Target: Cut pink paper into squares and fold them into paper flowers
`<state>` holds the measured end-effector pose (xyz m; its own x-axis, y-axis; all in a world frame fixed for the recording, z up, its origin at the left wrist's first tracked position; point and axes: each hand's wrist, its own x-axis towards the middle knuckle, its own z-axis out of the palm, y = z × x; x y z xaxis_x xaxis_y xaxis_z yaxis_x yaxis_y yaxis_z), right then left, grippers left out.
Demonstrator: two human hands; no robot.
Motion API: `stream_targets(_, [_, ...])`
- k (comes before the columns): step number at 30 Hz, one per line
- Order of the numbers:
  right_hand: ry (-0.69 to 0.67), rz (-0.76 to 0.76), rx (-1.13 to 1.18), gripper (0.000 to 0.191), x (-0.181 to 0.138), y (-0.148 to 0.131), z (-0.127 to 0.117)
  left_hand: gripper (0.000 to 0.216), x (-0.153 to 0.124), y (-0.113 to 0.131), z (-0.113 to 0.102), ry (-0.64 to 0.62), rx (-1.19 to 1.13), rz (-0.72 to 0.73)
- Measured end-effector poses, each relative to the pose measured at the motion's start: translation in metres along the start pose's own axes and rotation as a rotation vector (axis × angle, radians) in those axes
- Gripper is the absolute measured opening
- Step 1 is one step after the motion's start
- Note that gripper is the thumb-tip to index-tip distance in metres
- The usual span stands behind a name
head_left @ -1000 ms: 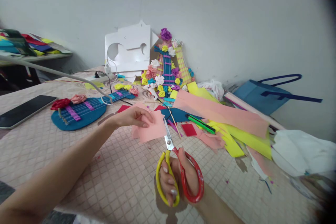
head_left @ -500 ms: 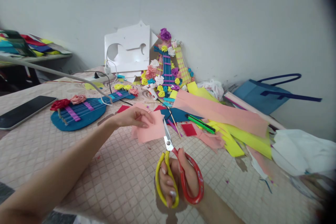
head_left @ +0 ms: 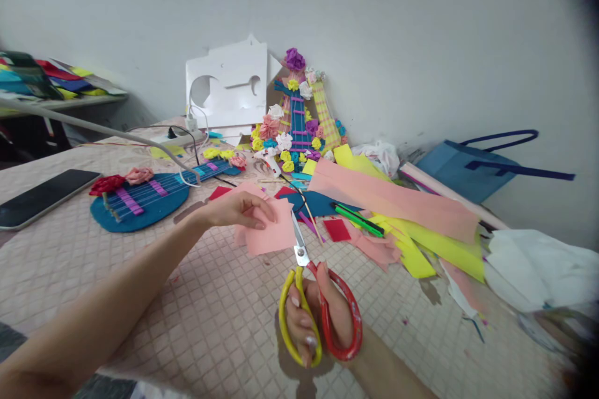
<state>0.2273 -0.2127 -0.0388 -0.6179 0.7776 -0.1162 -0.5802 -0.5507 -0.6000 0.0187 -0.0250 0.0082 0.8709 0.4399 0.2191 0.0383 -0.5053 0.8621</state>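
Observation:
My left hand (head_left: 248,209) is closed on a piece of pink crepe paper (head_left: 271,238), thumb and fingers pinching it just above the table. More pink paper shows behind and under this piece. My right hand (head_left: 322,318) grips scissors (head_left: 302,255) with one yellow and one red handle. Their blades point away from me and lie at the paper's right edge, nearly together; I cannot tell whether the edge is between them. A blue paper guitar (head_left: 150,199) with purple strips, strings and paper roses rests left of my left hand.
A phone (head_left: 47,198) lies at the far left. Beyond my hands are a glue gun (head_left: 269,162), a green cutter knife (head_left: 359,219) and pink and yellow paper strips (head_left: 397,199). Decorated guitars (head_left: 298,118) and white board (head_left: 229,100) lean on the wall. A blue bag (head_left: 468,168) stands right.
The scissor handles have come slightly closer together in my right hand. My left hand and the pink paper stay almost where they were.

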Motion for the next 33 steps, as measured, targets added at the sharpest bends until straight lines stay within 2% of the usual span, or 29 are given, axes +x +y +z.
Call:
stream_targets(4, [-0.023, -0.009, 0.002, 0.073, 0.0009, 0.0020, -0.0032, 0.024, -0.0006, -0.0026, -0.0009, 0.002, -0.026, -0.036])
stream_targets(10, [0.028, 0.021, 0.004, 0.076, -0.0026, 0.0003, 0.0012, 0.023, 0.0009, 0.0005, 0.0021, -0.016, -0.003, 0.006])
stream_targets(17, [0.021, -0.001, 0.023, 0.071, -0.0016, -0.0003, -0.0002, 0.021, 0.0039, 0.0032, 0.0072, -0.050, -0.012, 0.040])
stream_targets(27, [0.060, -0.017, 0.005, 0.070, -0.0005, 0.0021, -0.0008, 0.023, 0.0015, 0.0004, 0.0029, -0.028, 0.038, 0.003])
stream_targets(33, [0.049, 0.007, -0.011, 0.074, -0.0009, 0.0005, -0.0017, 0.020, 0.0027, 0.0056, 0.0058, -0.051, 0.009, 0.030])
